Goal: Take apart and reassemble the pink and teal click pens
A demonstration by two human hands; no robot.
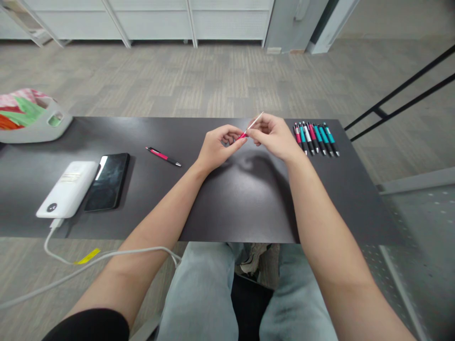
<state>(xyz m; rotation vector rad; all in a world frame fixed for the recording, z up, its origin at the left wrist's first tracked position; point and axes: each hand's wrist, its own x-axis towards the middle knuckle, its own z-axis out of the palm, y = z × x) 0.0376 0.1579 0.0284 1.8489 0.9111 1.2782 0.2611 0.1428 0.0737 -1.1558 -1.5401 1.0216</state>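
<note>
Your left hand [216, 144] and right hand [273, 135] meet above the counter [231, 199] near its far edge, fingers of both pinched on a pink pen part [243, 136] w/ a thin white refill [255, 121] sticking up-right, row of pens [315, 138] at far right corner, a pink pen [162, 156] lying left.

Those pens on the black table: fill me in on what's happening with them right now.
A seated person holds pen parts over the black table. The left hand pinches a small pink pen piece, and the right hand holds a thin white refill against it. A row of pink and teal pens lies to the right; one pink pen lies alone to the left, near a phone and power bank.
</note>
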